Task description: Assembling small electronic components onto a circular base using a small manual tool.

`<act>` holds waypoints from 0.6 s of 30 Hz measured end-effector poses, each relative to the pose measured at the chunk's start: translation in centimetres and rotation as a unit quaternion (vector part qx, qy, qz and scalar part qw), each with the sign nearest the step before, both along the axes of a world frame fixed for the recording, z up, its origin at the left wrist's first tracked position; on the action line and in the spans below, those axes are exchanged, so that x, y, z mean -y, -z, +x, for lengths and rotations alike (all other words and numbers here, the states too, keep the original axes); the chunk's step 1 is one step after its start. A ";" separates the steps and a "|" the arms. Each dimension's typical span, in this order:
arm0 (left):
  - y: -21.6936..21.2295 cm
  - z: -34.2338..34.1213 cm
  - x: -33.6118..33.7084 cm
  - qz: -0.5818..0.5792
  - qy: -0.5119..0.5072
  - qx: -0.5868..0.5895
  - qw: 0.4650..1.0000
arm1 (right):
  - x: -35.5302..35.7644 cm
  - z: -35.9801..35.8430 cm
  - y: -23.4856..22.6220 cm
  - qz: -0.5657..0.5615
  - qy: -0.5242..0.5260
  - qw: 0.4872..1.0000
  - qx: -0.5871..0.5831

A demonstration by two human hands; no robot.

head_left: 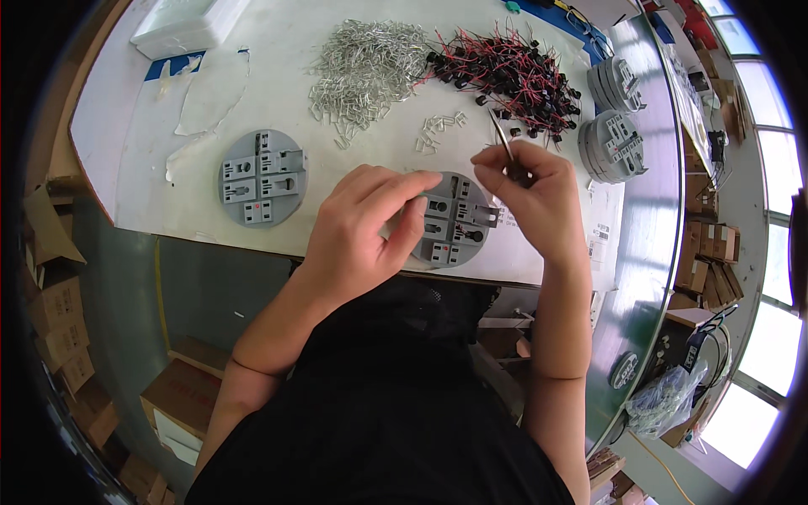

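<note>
A round grey plastic fixture (441,252) lies near the table's front edge, with raised blocks, slots and a small round black part seated in it. Over its left side is my left hand (362,227), thumb and index finger brought close together; whatever is between the tips is hidden or too small to name. Above the fixture's right side my right hand (539,194) grips slim metal tweezers (502,137), their pointed end aimed away from me. A few loose clear U-shaped pieces (438,130) lie just beyond the fixture.
A matching grey fixture (263,206) sits to the left. At the back are a heap of clear U-shaped pieces (366,71) and a pile of black parts with red wires (513,71). Stacked grey fixtures (610,147) stand right; a white foam box (185,29) is far left.
</note>
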State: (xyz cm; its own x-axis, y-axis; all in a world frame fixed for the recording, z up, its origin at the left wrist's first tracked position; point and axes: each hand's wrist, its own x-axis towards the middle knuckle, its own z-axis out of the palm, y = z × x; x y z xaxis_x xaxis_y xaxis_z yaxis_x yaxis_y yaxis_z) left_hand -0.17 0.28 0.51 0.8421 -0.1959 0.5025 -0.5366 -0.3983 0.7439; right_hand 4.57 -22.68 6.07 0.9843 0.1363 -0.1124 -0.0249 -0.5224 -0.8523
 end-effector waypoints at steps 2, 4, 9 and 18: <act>-0.1 0.2 0.4 0.031 0.002 0.003 1.000 | 0.1 -0.4 0.1 0.053 0.007 0.996 -0.065; -0.1 0.4 1.0 0.075 -0.015 0.001 0.997 | 0.1 -0.5 0.2 0.046 0.013 0.996 -0.073; 0.7 0.0 1.0 0.132 -0.027 0.009 0.991 | 0.2 -0.3 0.7 -0.032 0.018 0.996 -0.085; 0.4 0.1 0.9 0.120 -0.025 -0.002 0.992 | 0.4 -0.3 1.2 -0.084 -0.037 0.995 0.036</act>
